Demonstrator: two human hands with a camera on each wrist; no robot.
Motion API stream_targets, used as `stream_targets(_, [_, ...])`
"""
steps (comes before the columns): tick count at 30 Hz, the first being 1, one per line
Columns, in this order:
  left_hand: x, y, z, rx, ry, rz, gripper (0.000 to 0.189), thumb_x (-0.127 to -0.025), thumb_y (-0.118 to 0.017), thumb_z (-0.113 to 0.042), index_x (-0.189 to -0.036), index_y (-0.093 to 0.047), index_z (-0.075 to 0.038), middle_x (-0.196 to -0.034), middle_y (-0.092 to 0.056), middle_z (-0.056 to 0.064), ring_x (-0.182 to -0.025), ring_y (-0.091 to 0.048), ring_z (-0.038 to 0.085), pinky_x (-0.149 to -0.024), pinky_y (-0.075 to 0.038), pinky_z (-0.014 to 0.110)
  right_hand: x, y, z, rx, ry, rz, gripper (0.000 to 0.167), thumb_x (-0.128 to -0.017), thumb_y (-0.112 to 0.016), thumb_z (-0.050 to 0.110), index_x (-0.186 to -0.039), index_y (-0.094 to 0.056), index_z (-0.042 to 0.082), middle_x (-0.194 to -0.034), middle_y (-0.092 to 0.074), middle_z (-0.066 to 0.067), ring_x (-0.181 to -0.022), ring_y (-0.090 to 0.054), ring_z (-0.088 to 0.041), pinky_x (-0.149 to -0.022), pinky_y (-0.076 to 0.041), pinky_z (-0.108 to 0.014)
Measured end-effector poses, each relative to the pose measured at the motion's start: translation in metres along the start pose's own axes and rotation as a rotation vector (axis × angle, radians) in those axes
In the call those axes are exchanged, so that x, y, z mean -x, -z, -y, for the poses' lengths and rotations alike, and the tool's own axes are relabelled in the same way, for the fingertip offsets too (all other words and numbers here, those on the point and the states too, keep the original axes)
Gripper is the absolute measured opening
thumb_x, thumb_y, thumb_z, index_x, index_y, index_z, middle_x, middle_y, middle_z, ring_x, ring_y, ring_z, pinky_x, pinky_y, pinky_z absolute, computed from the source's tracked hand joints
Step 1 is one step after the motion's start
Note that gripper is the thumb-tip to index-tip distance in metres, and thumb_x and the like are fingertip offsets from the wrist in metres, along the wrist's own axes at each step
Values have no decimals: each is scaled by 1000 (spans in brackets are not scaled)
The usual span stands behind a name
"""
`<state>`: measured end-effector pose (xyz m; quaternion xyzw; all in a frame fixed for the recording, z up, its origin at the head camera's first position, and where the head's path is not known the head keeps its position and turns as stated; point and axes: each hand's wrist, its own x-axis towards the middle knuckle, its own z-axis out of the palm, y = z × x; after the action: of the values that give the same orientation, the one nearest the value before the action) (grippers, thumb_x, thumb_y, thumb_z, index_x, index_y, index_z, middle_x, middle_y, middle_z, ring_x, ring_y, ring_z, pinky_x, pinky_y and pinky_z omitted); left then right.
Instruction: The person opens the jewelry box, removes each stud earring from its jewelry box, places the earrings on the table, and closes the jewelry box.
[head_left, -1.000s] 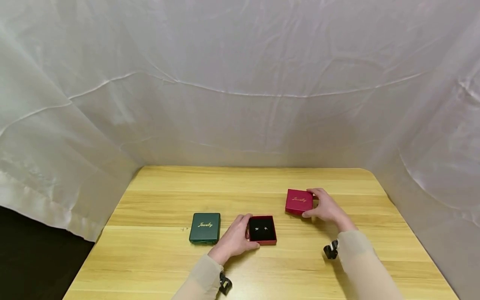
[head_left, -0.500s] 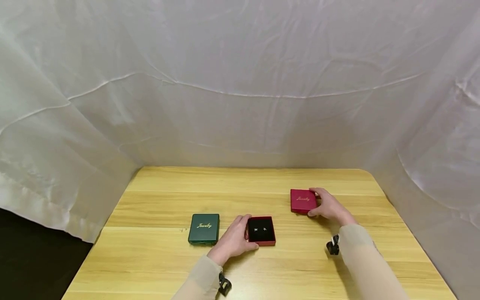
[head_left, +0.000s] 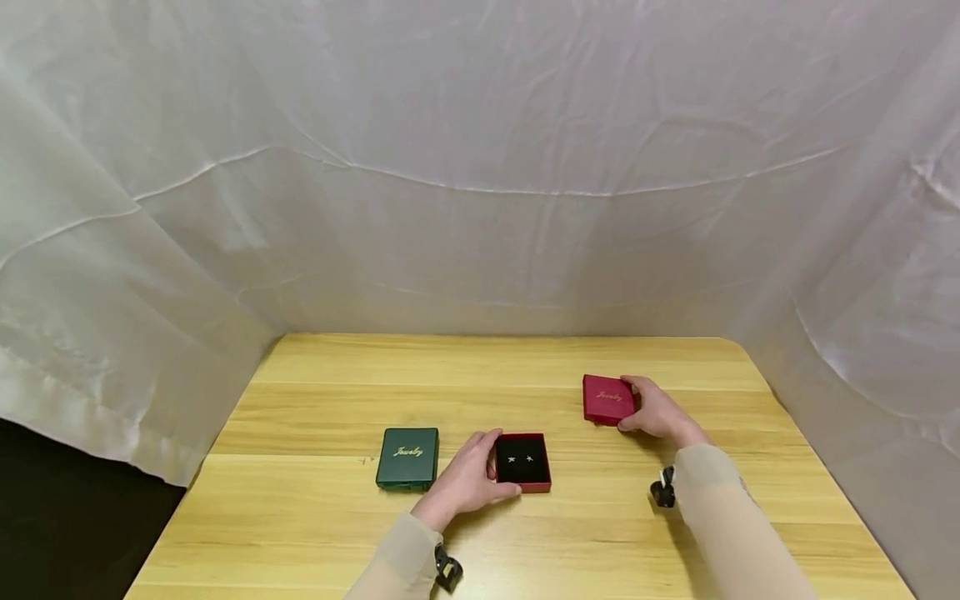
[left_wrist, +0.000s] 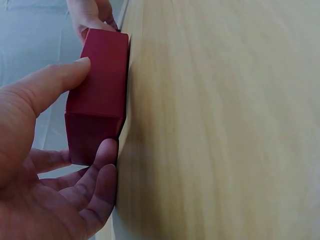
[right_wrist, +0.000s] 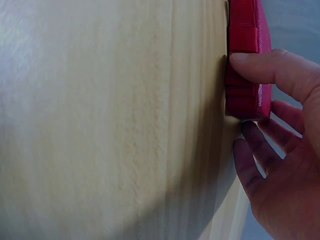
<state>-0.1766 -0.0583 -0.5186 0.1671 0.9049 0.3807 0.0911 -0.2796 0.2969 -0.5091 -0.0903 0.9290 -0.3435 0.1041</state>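
My left hand (head_left: pixel 467 479) grips the red jewelry box base (head_left: pixel 522 487) from its left side, thumb on the near wall and fingers round the far left corner. Inside, two small star-shaped earrings (head_left: pixel 512 459) sit on a black pad (head_left: pixel 521 472). Farther back on the right, my right hand (head_left: pixel 660 414) holds the red jewelry box lid (head_left: pixel 604 408), marked "Jewelry" in gold, by its right end. In the right wrist view the thumb presses on the lid's ribbon-trimmed side (right_wrist: pixel 243 35). The left wrist view shows the base's plain red wall (left_wrist: pixel 102 75) under the left thumb.
Left of the left hand lies a closed dark green jewelry box (head_left: pixel 407 467) with gold lettering. The wooden table (head_left: pixel 315 533) is bordered by pale hanging cloth (head_left: pixel 480 250) behind and at both sides.
My right hand has moved the lid to the right, and the lid has turned slightly. The left hand and the box base have stayed nearly in place.
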Motion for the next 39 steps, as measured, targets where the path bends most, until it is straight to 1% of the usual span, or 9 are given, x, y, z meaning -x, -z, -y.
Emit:
stream_targets(7, [0, 0, -1, 1, 0, -2, 93, -75, -85, -37, -149, -39, -4, -119, -49, 2, -71, -49, 5, -78, -43, 30, 0, 0, -2, 9, 11, 0, 95, -72, -83, 4, -147, -27, -12, -136, -39, -35, -114, -47, -44, -99, -39, -57])
stream_targets(13, [-2, 0, -2, 6, 10, 1, 93, -75, -86, -36, -149, -39, -5, -119, -49, 2, -72, -49, 6, -79, -43, 31, 6, 6, 3, -14, 40, 0, 104, -69, -86, 6, -149, -22, -10, -141, -25, -40, -120, -43, -52, -101, -35, -61])
stream_targets(15, [-2, 0, -2, 10, 9, 1, 93, -75, -86, -35, -149, -39, -5, -118, -49, 2, -71, -49, 6, -79, -43, 31, 9, 8, 6, -25, 29, -5, 104, -70, -86, 8, -150, -21, -9, -142, -22, -41, -122, -42, -55, -102, -34, -62])
stream_targets(19, [-2, 0, -2, 17, 6, 3, 93, -74, -87, -34, -148, -39, -3, -112, -48, 1, -70, -48, 6, -78, -42, 31, 16, 9, 12, 7, 1, -36, 101, -75, -84, 13, -151, -21, -6, -144, -17, -42, -123, -39, -58, -102, -32, -64])
stream_targets(22, [-2, 0, -2, 20, 10, 6, 93, -75, -87, -34, -149, -38, -3, -107, -48, 0, -69, -48, 6, -77, -42, 31, 19, 5, 18, 36, 6, -84, 94, -78, -82, 15, -150, -26, -6, -145, -20, -40, -124, -38, -58, -101, -32, -65])
stream_targets(26, [-2, 1, -3, 24, 17, 9, 94, -75, -87, -33, -149, -38, -3, -107, -48, 0, -69, -48, 6, -76, -42, 30, 23, -3, 33, 61, 63, -139, 78, -81, -80, 16, -143, -39, -7, -138, -38, -35, -121, -44, -50, -100, -35, -63])
stream_targets(31, [-2, 2, -3, 18, 20, 18, 93, -77, -85, -34, -150, -36, -4, -116, -48, 4, -71, -48, 7, -76, -42, 31, 28, -14, 55, 50, 132, -130, 58, -85, -78, 16, -132, -52, -6, -127, -53, -29, -113, -53, -43, -95, -43, -57])
stream_targets(36, [-2, 1, -3, -1, 27, 26, 93, -79, -83, -37, -151, -35, -5, -126, -46, 7, -85, -49, 12, -81, -42, 34, 32, -28, 77, 41, 177, -102, 45, -85, -77, 12, -124, -59, -2, -126, -56, -23, -115, -53, -41, -97, -42, -56])
stream_targets(39, [-2, 0, -4, 3, 31, 29, 93, -79, -83, -37, -151, -34, -5, -126, -46, 6, -84, -50, 13, -80, -42, 34, 35, -38, 87, 24, 217, -89, 39, -84, -78, 10, -119, -63, 2, -123, -58, -17, -114, -54, -39, -97, -43, -55])
